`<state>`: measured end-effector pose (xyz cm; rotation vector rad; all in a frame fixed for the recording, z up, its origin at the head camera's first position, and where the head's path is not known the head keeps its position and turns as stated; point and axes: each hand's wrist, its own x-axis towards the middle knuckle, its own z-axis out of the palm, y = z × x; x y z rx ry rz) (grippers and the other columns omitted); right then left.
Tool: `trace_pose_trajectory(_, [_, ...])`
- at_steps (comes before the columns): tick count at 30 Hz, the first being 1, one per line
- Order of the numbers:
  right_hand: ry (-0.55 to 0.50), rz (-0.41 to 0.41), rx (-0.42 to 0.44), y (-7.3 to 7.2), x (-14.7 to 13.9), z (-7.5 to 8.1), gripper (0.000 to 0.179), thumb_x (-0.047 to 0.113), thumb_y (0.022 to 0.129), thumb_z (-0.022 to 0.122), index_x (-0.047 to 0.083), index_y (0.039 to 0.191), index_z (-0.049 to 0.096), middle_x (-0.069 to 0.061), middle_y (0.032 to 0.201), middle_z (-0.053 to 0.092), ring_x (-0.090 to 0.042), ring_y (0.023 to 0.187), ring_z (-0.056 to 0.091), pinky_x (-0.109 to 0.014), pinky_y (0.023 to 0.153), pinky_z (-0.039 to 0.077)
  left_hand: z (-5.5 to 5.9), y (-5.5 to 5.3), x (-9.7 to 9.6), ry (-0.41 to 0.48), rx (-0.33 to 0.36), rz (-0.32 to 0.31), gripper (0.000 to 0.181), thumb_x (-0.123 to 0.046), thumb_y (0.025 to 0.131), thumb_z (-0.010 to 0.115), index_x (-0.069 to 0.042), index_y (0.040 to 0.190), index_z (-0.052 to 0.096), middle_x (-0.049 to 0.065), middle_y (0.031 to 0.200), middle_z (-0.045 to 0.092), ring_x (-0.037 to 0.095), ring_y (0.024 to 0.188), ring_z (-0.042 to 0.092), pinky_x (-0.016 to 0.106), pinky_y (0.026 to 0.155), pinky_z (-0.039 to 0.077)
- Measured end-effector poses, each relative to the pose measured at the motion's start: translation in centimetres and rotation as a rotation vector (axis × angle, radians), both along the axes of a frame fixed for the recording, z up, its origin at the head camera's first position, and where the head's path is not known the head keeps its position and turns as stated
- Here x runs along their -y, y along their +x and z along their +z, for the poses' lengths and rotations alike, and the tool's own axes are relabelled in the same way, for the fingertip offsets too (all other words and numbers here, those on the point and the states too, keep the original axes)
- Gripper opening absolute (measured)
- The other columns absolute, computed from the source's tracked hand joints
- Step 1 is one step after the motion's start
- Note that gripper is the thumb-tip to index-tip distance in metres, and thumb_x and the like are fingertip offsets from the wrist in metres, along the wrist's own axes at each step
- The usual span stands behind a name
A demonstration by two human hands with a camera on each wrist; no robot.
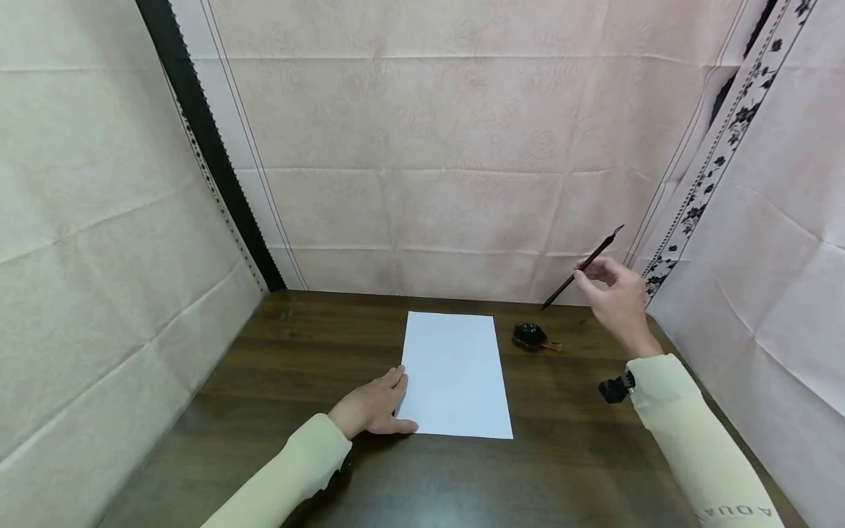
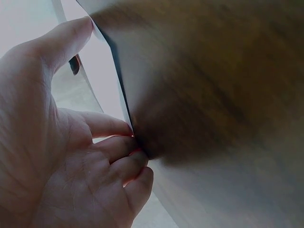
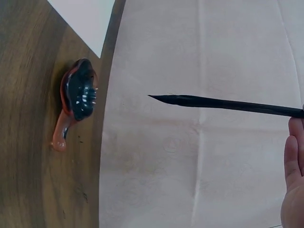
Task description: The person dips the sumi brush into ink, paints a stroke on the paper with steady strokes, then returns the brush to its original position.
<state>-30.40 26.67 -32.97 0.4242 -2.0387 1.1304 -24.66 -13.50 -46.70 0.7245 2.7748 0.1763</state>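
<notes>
A white sheet of paper [image 1: 457, 375] lies upright on the brown table. My left hand [image 1: 372, 405] rests at its lower left, thumb on the bottom corner and fingertips along the left edge; the left wrist view shows those fingers [image 2: 110, 127] spread from the thumb. In my right hand [image 1: 615, 295], thumb and fingers pinch a dark writing brush [image 1: 562, 286] by its shaft. It slants in the air beyond the paper's right side, its pointed black tip [image 3: 164, 98] aimed down and left. Below it sits a small scalloped ink dish [image 3: 63, 97] with an orange-brown handle, holding glossy black liquid.
The table [image 1: 264, 396] ends at a pale cloth backdrop [image 1: 422, 213]. More pale cloth hangs at the left [image 1: 99, 257] and at the right [image 1: 759, 293], bordered with black strips and floral bands. A dark device [image 1: 616, 388] is on my right wrist.
</notes>
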Motion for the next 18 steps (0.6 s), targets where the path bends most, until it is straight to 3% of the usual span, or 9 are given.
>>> trace_pose_trajectory(4, [-0.011,-0.014,0.04,-0.1,0.1,-0.6,0.016,0.004,0.086,0.069,-0.005,0.099,0.07,-0.02,0.093,0.071,0.001,0.077,0.065,-0.005,0.071,0.047,0.0,0.0,0.0,0.001,0.004,0.006,0.098,-0.065,0.084,0.059,-0.002,0.152,0.027,0.015,0.162,0.019,0.027,0.15,0.022,0.043,0.119,0.029])
trace_pose_trajectory(13, [-0.03,-0.03,0.105,-0.3,0.5,-2.4,0.017,0.006,0.087,0.069,-0.002,0.101,0.07,-0.021,0.094,0.071,-0.008,0.077,0.067,-0.007,0.072,0.05,0.2,0.1,0.0,0.01,0.011,0.011,0.098,-0.064,0.084,0.06,-0.002,0.152,0.027,0.015,0.162,0.018,0.027,0.151,0.022,0.043,0.119,0.029])
trace_pose_trajectory(18, [-0.058,-0.021,0.122,-1.2,0.3,-4.0,0.017,0.008,0.087,0.069,-0.002,0.101,0.071,-0.022,0.094,0.071,-0.009,0.077,0.068,-0.008,0.072,0.052,0.4,0.2,0.0,0.011,0.013,0.014,0.097,-0.063,0.084,0.06,-0.001,0.152,0.027,0.015,0.162,0.018,0.028,0.151,0.021,0.043,0.119,0.029])
